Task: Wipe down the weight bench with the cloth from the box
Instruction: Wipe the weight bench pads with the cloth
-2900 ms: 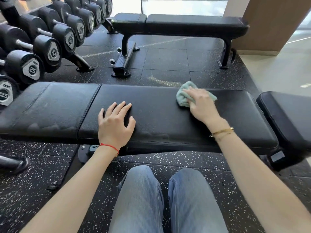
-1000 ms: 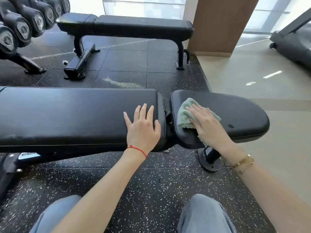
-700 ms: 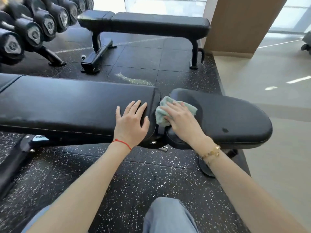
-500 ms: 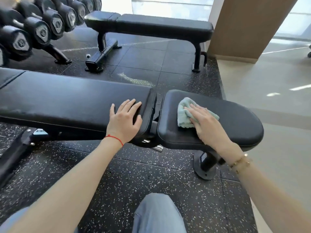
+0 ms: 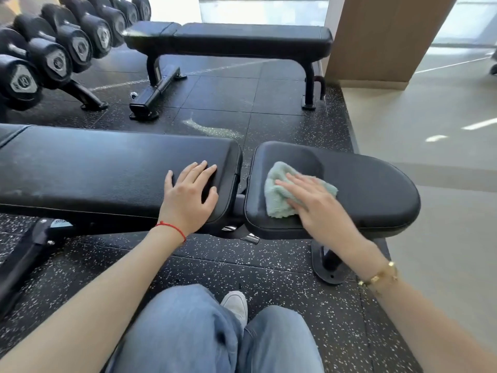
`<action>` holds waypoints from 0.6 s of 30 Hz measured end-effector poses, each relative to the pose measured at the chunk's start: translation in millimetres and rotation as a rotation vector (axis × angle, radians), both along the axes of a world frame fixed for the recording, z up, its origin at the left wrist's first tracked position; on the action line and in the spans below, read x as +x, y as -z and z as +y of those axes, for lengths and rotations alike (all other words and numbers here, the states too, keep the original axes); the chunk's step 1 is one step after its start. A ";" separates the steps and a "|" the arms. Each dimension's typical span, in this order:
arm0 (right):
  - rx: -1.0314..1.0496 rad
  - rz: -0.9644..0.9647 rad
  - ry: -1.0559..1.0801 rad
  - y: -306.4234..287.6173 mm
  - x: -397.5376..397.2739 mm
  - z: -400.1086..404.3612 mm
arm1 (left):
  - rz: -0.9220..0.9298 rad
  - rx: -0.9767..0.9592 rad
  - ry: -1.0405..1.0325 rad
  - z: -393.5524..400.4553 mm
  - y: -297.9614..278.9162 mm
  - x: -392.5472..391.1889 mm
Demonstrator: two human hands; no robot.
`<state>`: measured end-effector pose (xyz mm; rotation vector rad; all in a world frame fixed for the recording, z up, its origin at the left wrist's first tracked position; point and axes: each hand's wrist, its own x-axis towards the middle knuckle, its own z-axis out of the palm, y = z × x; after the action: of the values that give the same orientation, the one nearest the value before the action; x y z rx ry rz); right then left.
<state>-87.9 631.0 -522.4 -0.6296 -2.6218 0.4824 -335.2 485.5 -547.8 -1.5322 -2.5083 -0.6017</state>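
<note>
On the rounded black padded seat section (image 5: 376, 189) of the near black vinyl weight bench, the pale green terry cloth (image 5: 277, 195) is lying bunched, toward the pad's left end, close to the gap between the two pads. The right hand (image 5: 314, 205) is pressing flat on the cloth, fingers straight and pointing left, grip not curled round it, palm covering the cloth's right part; a gold bracelet (image 5: 380, 274) is sitting on that wrist. The left hand (image 5: 188, 195) is resting palm down on the long black back pad (image 5: 94, 168), near its right end, fingers spread and straight, holding nothing; a thin red string band (image 5: 172, 228) is circling that wrist. Both pads are lying level, a narrow gap between them. Blue denim knees (image 5: 204, 332) and a pale shoe toe (image 5: 235, 302) are showing below, over the black speckled rubber floor (image 5: 269, 267). Beyond, a second black flat bench (image 5: 242, 39) is standing parallel; a row of black dumbbells (image 5: 56, 55) is sitting on a rack at upper left; a tan wooden column (image 5: 384, 36) is rising at upper right beside beige flooring (image 5: 430, 125)
</note>
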 end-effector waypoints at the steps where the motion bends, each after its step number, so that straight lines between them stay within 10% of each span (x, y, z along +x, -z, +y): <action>1: 0.001 -0.007 0.065 -0.1 4.2 15.9 | 0.005 0.006 -0.005 0.4 1.7 0.6; 7: 0.001 -0.066 0.326 -7.7 -59.9 94.5 | 0.008 0.037 -0.017 0.2 2.6 0.0; 18: 0.023 -0.051 -0.115 0.7 8.4 -3.5 | 0.027 0.010 -0.034 -1.4 2.4 3.4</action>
<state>-79.5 627.5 -523.1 -0.4913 -2.7191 0.4751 -331.8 484.1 -550.2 -1.4809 -2.5019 -0.5839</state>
